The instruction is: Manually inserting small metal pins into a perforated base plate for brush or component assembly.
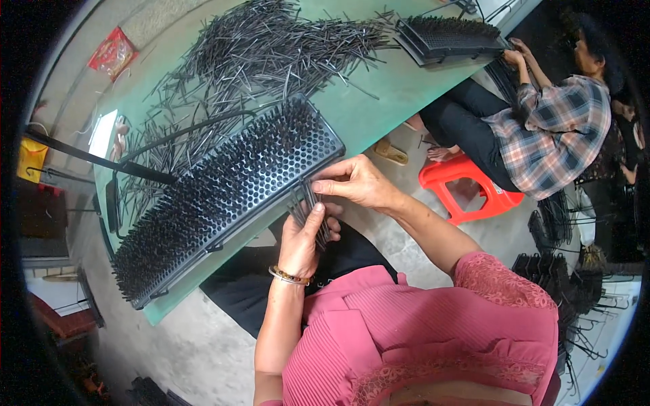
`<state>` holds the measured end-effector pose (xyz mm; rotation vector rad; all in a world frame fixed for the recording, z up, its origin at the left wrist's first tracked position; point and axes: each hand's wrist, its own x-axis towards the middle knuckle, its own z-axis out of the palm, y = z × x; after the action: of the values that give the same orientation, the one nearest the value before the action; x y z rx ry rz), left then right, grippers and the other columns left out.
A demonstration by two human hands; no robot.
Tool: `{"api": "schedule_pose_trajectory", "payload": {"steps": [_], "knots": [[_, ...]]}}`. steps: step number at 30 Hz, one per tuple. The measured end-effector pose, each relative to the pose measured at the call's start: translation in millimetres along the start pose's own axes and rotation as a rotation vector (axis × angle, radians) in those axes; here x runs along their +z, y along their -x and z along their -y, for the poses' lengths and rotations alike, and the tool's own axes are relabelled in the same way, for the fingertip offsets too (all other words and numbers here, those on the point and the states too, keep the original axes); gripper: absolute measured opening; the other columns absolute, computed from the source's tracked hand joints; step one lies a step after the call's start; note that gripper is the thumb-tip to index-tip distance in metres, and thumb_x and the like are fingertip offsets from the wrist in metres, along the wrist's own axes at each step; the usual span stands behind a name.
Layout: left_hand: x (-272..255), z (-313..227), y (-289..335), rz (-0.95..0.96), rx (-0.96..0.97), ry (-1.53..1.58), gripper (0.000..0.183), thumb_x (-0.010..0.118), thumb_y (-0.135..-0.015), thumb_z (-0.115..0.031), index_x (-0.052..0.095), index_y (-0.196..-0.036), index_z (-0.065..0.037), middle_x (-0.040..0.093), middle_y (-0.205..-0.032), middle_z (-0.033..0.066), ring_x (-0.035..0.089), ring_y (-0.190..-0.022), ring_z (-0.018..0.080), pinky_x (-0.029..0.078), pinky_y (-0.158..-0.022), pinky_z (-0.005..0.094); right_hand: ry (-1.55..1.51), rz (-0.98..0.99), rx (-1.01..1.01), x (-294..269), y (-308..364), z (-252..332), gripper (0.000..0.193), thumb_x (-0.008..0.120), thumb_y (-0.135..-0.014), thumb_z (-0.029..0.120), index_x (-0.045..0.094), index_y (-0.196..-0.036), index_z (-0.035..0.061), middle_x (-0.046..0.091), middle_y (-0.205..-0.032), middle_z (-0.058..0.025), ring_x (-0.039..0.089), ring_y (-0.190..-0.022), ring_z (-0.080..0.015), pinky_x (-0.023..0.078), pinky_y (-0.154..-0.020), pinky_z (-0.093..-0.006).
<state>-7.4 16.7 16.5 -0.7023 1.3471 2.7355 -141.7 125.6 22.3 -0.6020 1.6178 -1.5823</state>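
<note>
My left hand (299,240) is closed round a small bundle of thin black rods (313,211), held upright just off the table edge. At the top of that bundle, my right hand (359,183) pinches with thumb and fingertips; a rod seems to be between them. Right beside both hands lies a long black perforated rack (284,166), slanting across the table. Short black rods stand densely in its holes along the left and far side, while many holes nearer my hands show bare.
Behind the rack, a large loose heap of black rods (271,54) covers much of the green glass table (396,88). A second filled rack (450,37) stands at the far right. A person in a plaid shirt (555,135) works there, near a red plastic stool (464,183).
</note>
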Motion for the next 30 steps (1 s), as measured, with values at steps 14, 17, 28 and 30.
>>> {"api": "schedule_pose_trajectory", "payload": {"steps": [14,17,28,30], "knots": [[-7,3,-1,-0.083,-0.067,0.078,0.034,0.048,-0.096,-0.023,0.048,-0.123,-0.003,0.061,-0.104,0.0122,0.061,-0.083,0.0174,0.056,-0.066,0.0314,0.114,-0.304,-0.376,-5,-11,24,0.017,0.063,-0.086,0.01,0.064,-0.096,-0.0038,0.068,-0.086,-0.0074,0.062,-0.078,-0.0109,0.05,-0.072,-0.0237],[-6,0,0,-0.038,-0.067,0.042,0.033,0.047,-0.096,-0.023,0.048,-0.122,-0.002,0.061,-0.103,0.0117,0.061,-0.082,0.0163,0.055,-0.064,0.0308,0.254,-0.393,-0.521,-8,-29,39,0.017,0.065,-0.084,0.008,0.064,-0.096,-0.0034,0.068,-0.085,-0.0065,0.063,-0.078,-0.0103,0.05,-0.069,-0.0226],[-8,3,2,-0.023,-0.108,0.054,0.034,0.046,-0.096,-0.022,0.047,-0.123,-0.001,0.061,-0.099,0.0112,0.06,-0.08,0.0151,0.054,-0.064,0.0293,0.391,-0.305,-0.731,-24,-67,34,0.018,0.069,-0.079,0.011,0.067,-0.094,0.0022,0.068,-0.088,-0.0067,0.063,-0.077,-0.0126,0.049,-0.07,-0.0258],[-9,4,2,-0.023,-0.112,0.062,0.034,0.046,-0.096,-0.022,0.047,-0.123,-0.001,0.061,-0.098,0.0114,0.06,-0.08,0.0151,0.054,-0.064,0.0292,0.436,-0.273,-0.724,-26,-68,38,0.018,0.069,-0.079,0.012,0.067,-0.094,0.0024,0.068,-0.088,-0.0068,0.063,-0.079,-0.013,0.049,-0.071,-0.0259]]}}
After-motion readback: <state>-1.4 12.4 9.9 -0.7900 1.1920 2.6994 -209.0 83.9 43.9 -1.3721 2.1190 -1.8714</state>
